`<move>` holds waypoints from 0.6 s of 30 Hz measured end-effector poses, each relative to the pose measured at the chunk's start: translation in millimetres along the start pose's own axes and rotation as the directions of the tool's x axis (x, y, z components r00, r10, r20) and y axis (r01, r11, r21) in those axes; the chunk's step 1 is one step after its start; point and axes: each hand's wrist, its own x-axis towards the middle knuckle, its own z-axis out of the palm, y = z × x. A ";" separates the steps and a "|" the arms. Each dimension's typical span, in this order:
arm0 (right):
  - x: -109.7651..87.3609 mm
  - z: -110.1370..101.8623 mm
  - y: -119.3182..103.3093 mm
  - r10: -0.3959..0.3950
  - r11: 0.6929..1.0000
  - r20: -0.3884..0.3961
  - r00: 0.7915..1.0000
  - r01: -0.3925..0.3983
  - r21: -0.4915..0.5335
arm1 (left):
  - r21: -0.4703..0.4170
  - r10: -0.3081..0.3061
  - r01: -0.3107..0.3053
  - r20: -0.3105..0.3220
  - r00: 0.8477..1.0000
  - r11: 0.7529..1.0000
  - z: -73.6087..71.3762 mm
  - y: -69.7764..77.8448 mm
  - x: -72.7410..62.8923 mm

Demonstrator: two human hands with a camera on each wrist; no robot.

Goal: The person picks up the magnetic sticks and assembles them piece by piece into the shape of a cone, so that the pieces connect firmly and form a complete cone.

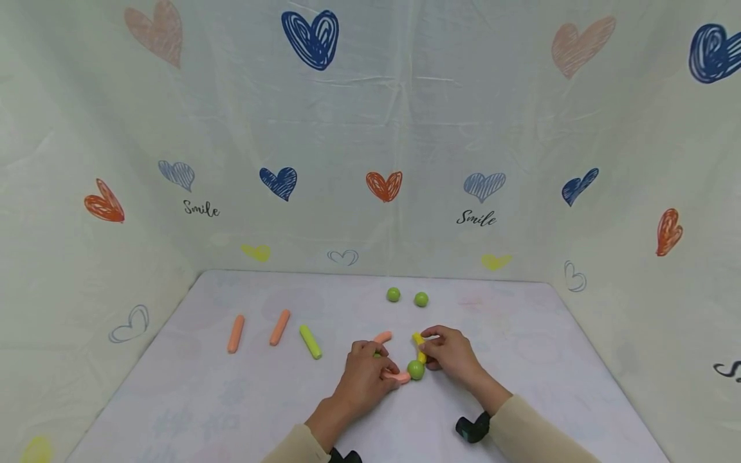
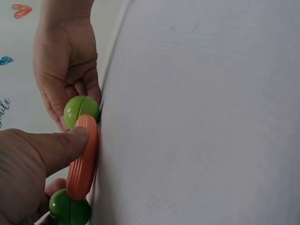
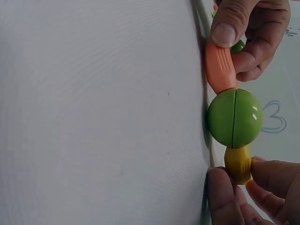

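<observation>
My left hand (image 1: pixel 382 366) pinches a short orange stick (image 1: pixel 401 377) lying on the table; its thumb presses the stick (image 2: pixel 83 159). One end of that stick touches a green ball (image 1: pixel 415 369). My right hand (image 1: pixel 429 350) pinches a yellow stick (image 1: pixel 419 347) whose end meets the same ball (image 3: pixel 234 118). The right wrist view shows orange stick (image 3: pixel 220 68), ball and yellow stick (image 3: pixel 238 164) joined in a row. A second green ball (image 2: pixel 69 211) sits at the orange stick's other end, mostly hidden under my left hand. Another orange stick (image 1: pixel 382 337) pokes out behind my left hand.
Two loose green balls (image 1: pixel 393 294) (image 1: pixel 421 299) lie farther back on the white table (image 1: pixel 521 360). To the left lie two orange sticks (image 1: pixel 235 334) (image 1: pixel 280 326) and a yellow-green stick (image 1: pixel 310 341). Heart-printed cloth walls close in three sides.
</observation>
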 end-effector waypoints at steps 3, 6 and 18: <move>1.0 3.4 -1.3 -0.008 0.999 -0.008 1.000 0.007 -0.039 | 0.004 0.008 -0.007 -0.021 1.000 1.000 -0.7 1.3 -3.9; 2.3 6.6 -2.9 -0.017 0.997 -0.015 1.000 0.015 -0.076 | 0.008 0.015 -0.015 -0.040 0.999 1.000 -1.2 2.0 -7.4; 4.7 14.6 -6.9 -0.056 0.986 -0.011 0.998 0.053 -0.159 | -0.008 -0.021 0.020 -0.039 0.999 1.000 -3.4 3.8 -16.9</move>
